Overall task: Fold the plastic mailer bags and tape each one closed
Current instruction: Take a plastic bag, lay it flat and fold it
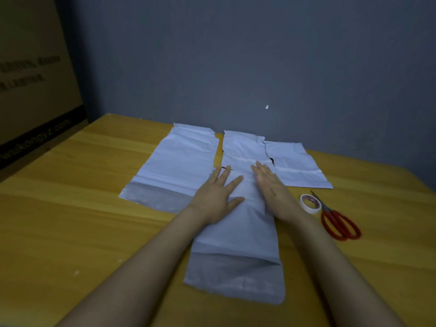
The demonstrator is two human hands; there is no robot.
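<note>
Both palms down flat: my left hand [218,194] and right hand [271,185] press the far end of the near mailer bag [236,251], fingers spread, no grip closed on anything, just pinning the slippery plastic to the counter [82,208] for a clean fold. Three more mailers [179,161] wait beyond. Tape roll [310,203] and red scissors [339,223] sit right, within reach for sealing.

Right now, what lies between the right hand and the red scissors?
In the head view, the roll of white tape lies on the table between the right hand and the red scissors, touching the scissors' blades.
</note>
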